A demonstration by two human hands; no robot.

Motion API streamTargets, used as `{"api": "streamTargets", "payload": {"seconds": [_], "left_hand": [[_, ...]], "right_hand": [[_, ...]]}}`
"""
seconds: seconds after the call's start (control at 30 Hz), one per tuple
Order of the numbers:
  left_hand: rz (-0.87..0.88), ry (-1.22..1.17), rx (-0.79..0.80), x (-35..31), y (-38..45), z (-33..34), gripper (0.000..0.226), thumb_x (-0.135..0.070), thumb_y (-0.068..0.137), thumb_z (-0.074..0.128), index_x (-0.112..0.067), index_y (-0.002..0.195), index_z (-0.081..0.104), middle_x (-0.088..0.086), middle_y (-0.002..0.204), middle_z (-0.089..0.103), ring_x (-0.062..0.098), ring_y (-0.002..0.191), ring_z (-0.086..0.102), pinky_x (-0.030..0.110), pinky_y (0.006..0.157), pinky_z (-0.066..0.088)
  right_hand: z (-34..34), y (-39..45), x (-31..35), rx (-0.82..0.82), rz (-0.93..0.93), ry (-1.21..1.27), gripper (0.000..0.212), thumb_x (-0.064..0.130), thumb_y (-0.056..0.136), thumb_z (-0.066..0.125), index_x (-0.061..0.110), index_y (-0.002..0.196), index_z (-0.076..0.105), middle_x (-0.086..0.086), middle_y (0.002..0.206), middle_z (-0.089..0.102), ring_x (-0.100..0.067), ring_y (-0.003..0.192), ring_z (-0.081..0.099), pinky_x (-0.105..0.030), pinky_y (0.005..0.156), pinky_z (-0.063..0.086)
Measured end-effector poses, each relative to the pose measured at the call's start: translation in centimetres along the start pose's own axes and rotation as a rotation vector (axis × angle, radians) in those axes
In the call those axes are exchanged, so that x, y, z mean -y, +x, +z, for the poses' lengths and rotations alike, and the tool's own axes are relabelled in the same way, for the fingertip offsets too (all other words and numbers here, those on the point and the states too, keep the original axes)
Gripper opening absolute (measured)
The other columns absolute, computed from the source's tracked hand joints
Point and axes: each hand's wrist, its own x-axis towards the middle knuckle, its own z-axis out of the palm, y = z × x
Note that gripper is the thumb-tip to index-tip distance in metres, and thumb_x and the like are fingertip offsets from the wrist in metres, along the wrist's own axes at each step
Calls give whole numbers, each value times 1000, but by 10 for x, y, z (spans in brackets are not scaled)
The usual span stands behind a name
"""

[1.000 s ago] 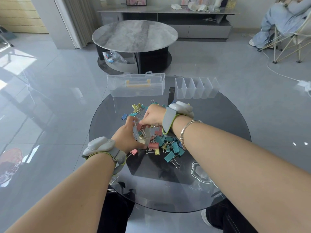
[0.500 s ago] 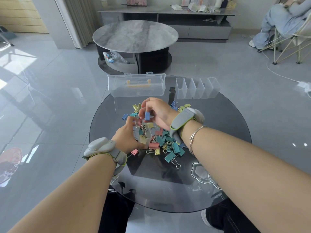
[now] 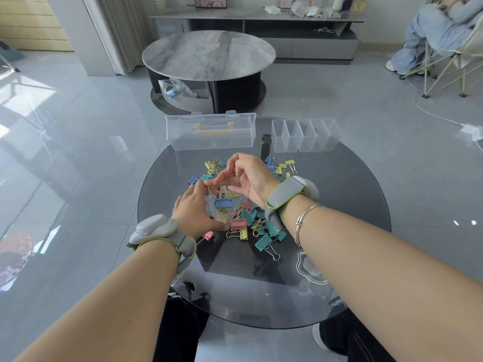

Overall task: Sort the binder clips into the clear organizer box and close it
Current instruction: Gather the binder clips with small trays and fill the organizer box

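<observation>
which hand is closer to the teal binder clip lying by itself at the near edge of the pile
Right. The right hand hovers over the pile's far side, its wrist passing just above the teal binder clip. The left hand sits farther off, left of it.

The tabletop point(image 3: 339, 205) was dark smoked glass, smooth and glossy, carrying reflections. The binder clips point(image 3: 264, 241) had matt painted bodies in pastel colours and bright wire metal handles. The organizer box point(image 3: 211, 131) and the divided insert point(image 3: 304, 137) were clear, smooth plastic; the box handle point(image 3: 214, 128) was opaque yellow plastic. The wrist bands point(image 3: 285, 194) looked grey woven cloth with matt plastic housings. The bracelet point(image 3: 303, 218) was polished metal. The floor point(image 3: 78, 126) was glossy tile.
</observation>
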Motion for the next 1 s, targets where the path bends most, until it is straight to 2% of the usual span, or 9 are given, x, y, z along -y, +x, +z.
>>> {"api": "streamTargets", "payload": {"seconds": [0.07,0.1,0.2,0.33,0.4,0.47,0.57,0.73,1.0], "left_hand": [[2,-1,-20,1,0,1,86,-49,58,84,-20,122,35,1,131,49,25,124,39,46,109,28],[1,-8,-30,2,0,2,87,-50,57,84,-22,123,35,0,132,49,26,127,37,46,110,26],[-10,13,-45,6,-1,5,91,-56,56,82,-26,127,34,-2,138,47,28,137,24,48,114,18],[-68,94,-8,11,0,10,104,-70,55,75,-30,137,26,-3,149,37,31,145,2,50,115,2],[-75,113,-1,14,0,10,107,-73,54,73,-32,139,24,-3,151,35,31,145,-2,51,115,-2],[-81,115,7,16,1,8,107,-74,54,72,-33,140,24,-3,152,32,32,145,-2,52,115,-3],[-72,128,19,17,2,6,106,-76,55,69,-34,141,24,-4,153,30,32,145,-1,53,115,-3],[-37,111,24,13,4,7,99,-73,58,70,-38,140,27,-8,152,32,28,145,-1,51,115,-2],[-8,53,46,14,9,2,87,-66,63,72,-38,136,34,-10,147,37,22,145,-1,48,115,-3]], "right_hand": [[-2,-1,2,-19,-4,-27,30,-13,74,21,11,69,37,-24,74,56,-48,102,63,-45,95,44],[-4,-2,3,-35,-13,-34,29,-13,74,21,11,68,37,-25,73,56,-48,99,64,-44,92,49],[-9,0,3,-80,-50,-41,31,-15,74,20,9,65,36,-23,64,53,-48,84,66,-25,59,56],[-15,9,-8,-213,-182,-585,26,-9,82,40,11,70,51,-4,65,53,-22,73,61,-32,70,49],[-18,10,-16,-152,-210,-820,21,-3,81,51,15,76,61,0,72,57,-13,70,53,-28,67,44],[-20,13,-25,-122,-224,-981,17,4,81,57,19,82,66,-4,90,65,-17,87,57,-30,79,44],[-28,21,-31,-243,-239,-1170,22,11,85,57,23,102,63,-6,113,57,-26,111,46,-34,92,41],[-36,36,-38,-63,-81,-1556,71,16,82,62,30,145,33,-5,147,31,-33,131,27,-37,100,33],[-28,55,-49,-109,-174,-1765,34,6,81,55,14,113,58,-9,122,49,-30,120,37,-40,92,35]]}}
